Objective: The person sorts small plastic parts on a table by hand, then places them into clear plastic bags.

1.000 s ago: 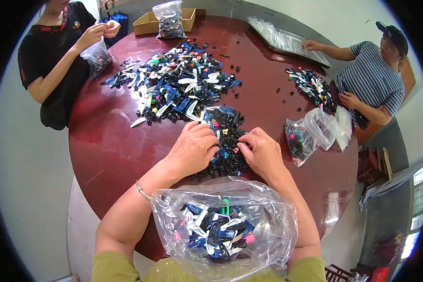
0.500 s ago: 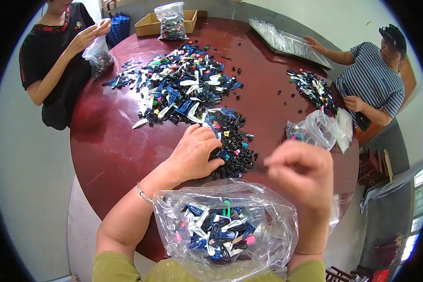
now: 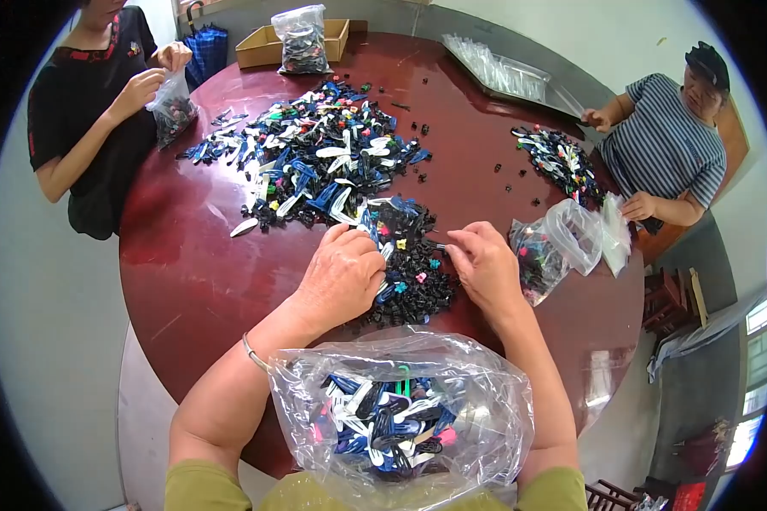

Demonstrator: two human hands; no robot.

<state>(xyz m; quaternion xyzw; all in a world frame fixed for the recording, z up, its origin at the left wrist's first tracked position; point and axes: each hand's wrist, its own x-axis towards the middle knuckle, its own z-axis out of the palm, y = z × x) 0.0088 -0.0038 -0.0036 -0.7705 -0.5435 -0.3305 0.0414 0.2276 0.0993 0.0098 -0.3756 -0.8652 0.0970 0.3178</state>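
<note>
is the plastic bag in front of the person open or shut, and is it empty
Open and partly filled. The plastic bag has its mouth spread wide toward the table, with blue, white and black clips lying inside.

Sorting wkshop — hair clips (image 3: 315, 157), bags (image 3: 571, 234)

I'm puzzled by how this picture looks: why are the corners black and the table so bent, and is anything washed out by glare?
Head view: a fisheye lens leaves black corners and curves the round table; window light glares on the clear bag near the camera and streaks the tabletop; both the left hand and right hand look sharp over the dark clip pile.
</note>
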